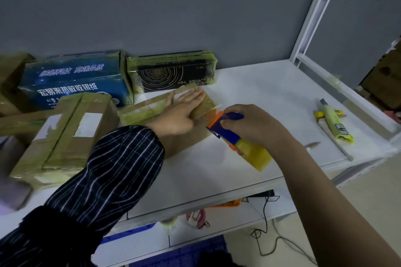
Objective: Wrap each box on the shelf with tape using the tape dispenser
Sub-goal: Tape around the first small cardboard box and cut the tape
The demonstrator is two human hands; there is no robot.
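White shelf (249, 93), grey wall (173, 6)

Cardboard box (191, 136) – glossy tape; plastic dispenser (234, 136); shelf (260, 97) – smooth white.

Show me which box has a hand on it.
The flat brown box under the left hand, in front of the black spiral-printed box; the others lie untouched.

Taped boxes (65, 128) crowd the left; open shelf (260, 93) between them and yellow tool (334, 121)
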